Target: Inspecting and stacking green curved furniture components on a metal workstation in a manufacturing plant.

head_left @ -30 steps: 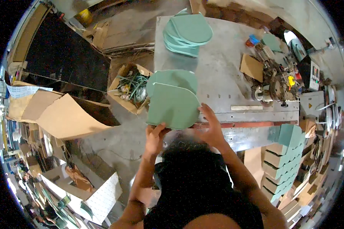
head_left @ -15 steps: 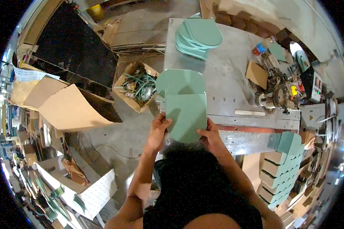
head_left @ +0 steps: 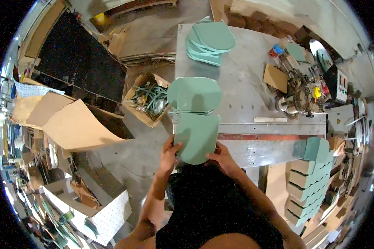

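Between my two hands is a flat green panel (head_left: 196, 137), straight along its far edge and rounded at the near end. My left hand (head_left: 169, 155) grips its left side, thumb on top. On the opposite side my right hand (head_left: 222, 157) pinches the rim near the rounded end, its fingers partly underneath. Just beyond, more green panels with rounded ends (head_left: 194, 93) lie on the grey metal table (head_left: 247, 89). At the table's far left a loose, fanned stack of similar green panels (head_left: 214, 37) rests.
Left of the table stands a cardboard box of green strip scraps (head_left: 149, 97). A machine with a round metal head (head_left: 297, 101) sits at the table's right. Green-edged stacked pieces (head_left: 309, 186) stand at lower right. A large open carton (head_left: 79, 122) and a white box (head_left: 112, 216) are on the left.
Both hands have drawn the held panel toward me and slightly left. It now overlaps the panels beyond it far less, so more of their surface shows.
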{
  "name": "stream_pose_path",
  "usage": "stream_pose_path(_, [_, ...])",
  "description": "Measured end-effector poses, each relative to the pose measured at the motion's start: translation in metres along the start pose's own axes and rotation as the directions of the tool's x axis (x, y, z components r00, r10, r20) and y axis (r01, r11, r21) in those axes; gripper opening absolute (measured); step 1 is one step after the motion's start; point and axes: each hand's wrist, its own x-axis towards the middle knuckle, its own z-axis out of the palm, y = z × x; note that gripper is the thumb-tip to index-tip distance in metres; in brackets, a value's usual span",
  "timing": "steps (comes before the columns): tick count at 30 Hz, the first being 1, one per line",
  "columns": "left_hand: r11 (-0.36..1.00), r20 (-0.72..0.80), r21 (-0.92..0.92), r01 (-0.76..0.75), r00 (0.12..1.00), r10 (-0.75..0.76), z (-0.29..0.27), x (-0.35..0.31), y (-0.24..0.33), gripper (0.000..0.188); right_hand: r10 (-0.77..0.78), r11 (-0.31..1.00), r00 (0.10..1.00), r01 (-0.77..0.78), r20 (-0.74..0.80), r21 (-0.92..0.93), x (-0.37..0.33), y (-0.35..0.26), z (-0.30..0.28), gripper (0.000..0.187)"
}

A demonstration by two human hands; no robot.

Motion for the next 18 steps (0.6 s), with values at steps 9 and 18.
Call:
stream_pose_path(9, [0.981,0.003,0.087,-0.175,0.985,0.175,0.016,0.016,0.045,0.045,-0.059,0.976,0.997,0.048,0.044,0.213,0.01,-0.028,0.02,0.062])
stream_pose_path(18, [0.864,-0.057,0.431,-0.263,0.947,0.317,-0.022,0.072,0.058,0.041,-0.038,0.963,0.997,0.017,0.073,0.268,0.056,-0.041,0.047,0.048])
